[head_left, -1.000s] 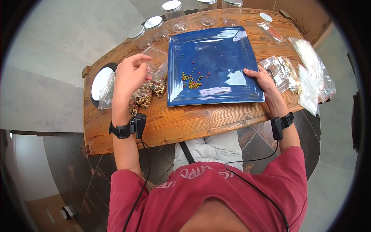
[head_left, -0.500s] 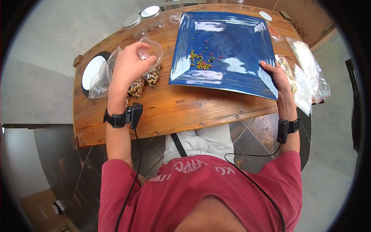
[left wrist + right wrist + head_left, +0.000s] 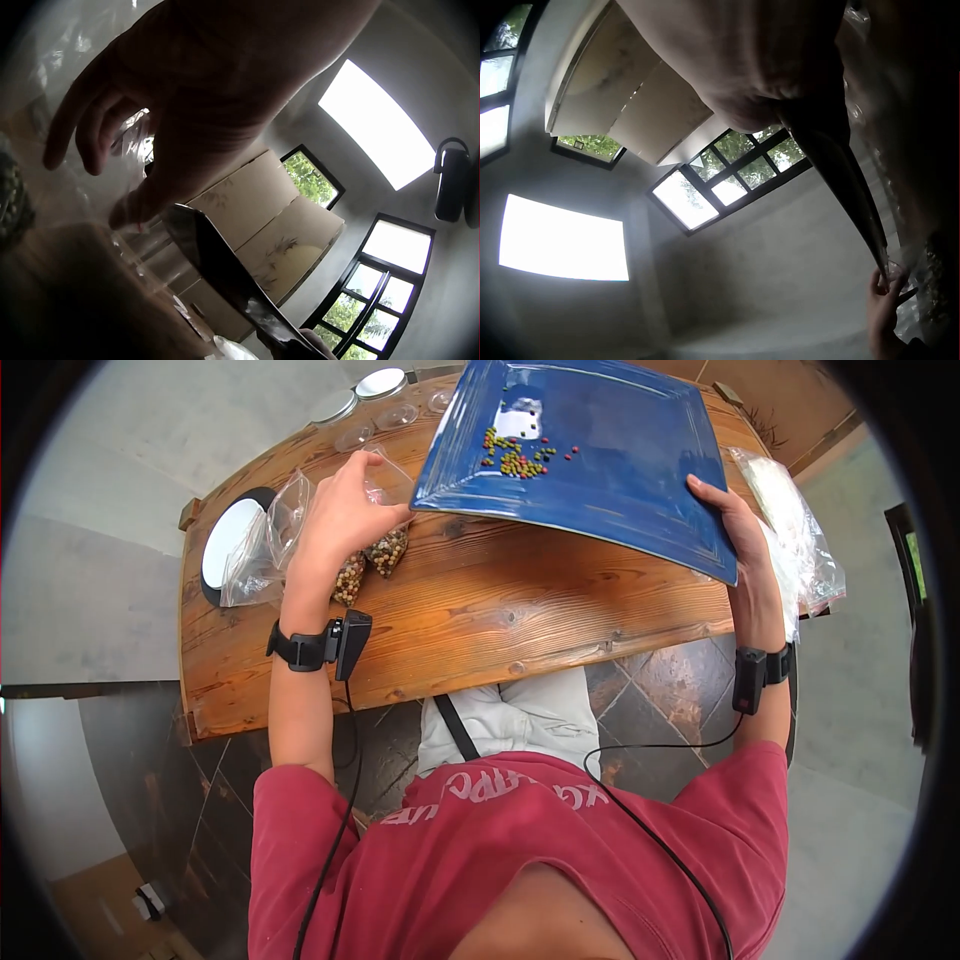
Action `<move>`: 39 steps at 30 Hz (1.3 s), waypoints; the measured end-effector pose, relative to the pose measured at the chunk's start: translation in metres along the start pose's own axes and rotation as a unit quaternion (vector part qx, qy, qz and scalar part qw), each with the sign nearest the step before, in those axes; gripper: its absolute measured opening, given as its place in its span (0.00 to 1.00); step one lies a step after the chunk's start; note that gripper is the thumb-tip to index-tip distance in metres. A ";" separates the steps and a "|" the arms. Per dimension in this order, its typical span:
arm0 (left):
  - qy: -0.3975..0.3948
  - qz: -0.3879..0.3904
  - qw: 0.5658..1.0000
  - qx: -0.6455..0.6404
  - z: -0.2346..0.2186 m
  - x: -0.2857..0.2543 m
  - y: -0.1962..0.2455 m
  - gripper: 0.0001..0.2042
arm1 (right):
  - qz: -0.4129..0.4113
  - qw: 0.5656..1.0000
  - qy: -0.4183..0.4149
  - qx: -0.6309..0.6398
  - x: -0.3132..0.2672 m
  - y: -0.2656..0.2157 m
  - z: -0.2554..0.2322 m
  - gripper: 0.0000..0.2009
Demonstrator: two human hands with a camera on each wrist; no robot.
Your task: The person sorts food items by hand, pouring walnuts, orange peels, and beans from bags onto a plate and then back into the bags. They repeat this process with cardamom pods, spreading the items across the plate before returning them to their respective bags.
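Your right hand (image 3: 742, 530) grips a square, glossy blue plate (image 3: 620, 450) by its right side, thumb on the upper face, as it tilts above the brown wooden table (image 3: 500, 610). Small green and red peppercorns (image 3: 518, 463) lie scattered and clustered toward the plate's left side.

Your left hand (image 3: 345, 515), fingers curled and thumb set apart from them, holds a clear plastic bag (image 3: 388, 482) at its mouth, just beside the plate's near left corner. Whether that corner touches the bag, you cannot tell from these views.

Below your left hand, clear bags of mixed-colour peppercorns (image 3: 386, 550) rest on the wood. To their left are crumpled clear plastic bags (image 3: 255, 565), partly over a round white disc (image 3: 232, 543) on a black base. Clear jars with silver lids (image 3: 380, 385) stand at the far left edge; more clear plastic packaging (image 3: 785, 510) lies beyond your right hand.
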State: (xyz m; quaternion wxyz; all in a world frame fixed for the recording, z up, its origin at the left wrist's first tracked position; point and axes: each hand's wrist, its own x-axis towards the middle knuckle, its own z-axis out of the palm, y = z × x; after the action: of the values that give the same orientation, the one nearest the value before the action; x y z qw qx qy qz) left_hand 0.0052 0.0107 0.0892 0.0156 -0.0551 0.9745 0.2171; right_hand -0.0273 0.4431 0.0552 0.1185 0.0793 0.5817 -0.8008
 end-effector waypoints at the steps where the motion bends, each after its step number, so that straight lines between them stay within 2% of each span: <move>1: -0.002 0.002 1.000 -0.006 0.001 0.000 -0.002 0.39 | -0.001 1.000 -0.006 0.000 0.002 -0.001 0.001 0.19; 5: -0.003 0.003 1.000 -0.006 0.004 0.002 0.000 0.41 | -0.013 0.999 -0.019 -0.028 0.020 -0.002 0.001 0.18; 14: 0.007 0.009 1.000 -0.010 0.003 0.008 0.008 0.42 | -0.043 0.999 -0.026 -0.007 0.029 0.001 0.034 0.18; 23: 0.058 0.072 0.994 0.059 -0.001 0.008 0.008 0.41 | -0.067 0.997 0.016 -0.016 0.021 -0.001 0.039 0.18; 29: 0.035 0.077 0.993 0.078 -0.002 0.012 0.004 0.43 | -0.079 0.996 0.013 -0.037 0.014 -0.004 0.035 0.16; 32: -0.010 0.069 0.998 -0.003 -0.005 0.011 0.007 0.44 | -0.084 0.996 0.008 -0.032 0.012 -0.004 0.034 0.16; 35: -0.009 0.078 0.997 -0.014 -0.008 0.007 0.011 0.44 | -0.089 0.995 0.020 -0.032 0.009 -0.005 0.035 0.15; 38: -0.066 0.026 0.997 -0.010 -0.016 0.003 0.024 0.46 | -0.093 0.994 0.030 -0.039 0.003 -0.008 0.038 0.15; 39: -0.057 0.043 0.997 -0.014 -0.013 0.004 0.022 0.44 | -0.092 0.994 0.030 -0.044 0.002 -0.008 0.038 0.15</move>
State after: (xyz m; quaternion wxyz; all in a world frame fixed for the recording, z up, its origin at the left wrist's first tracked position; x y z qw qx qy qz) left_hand -0.0012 0.0246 0.1102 0.0612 -0.0009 0.9703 0.2341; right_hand -0.0313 0.4095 0.0739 0.0302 0.0438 0.6241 -0.7795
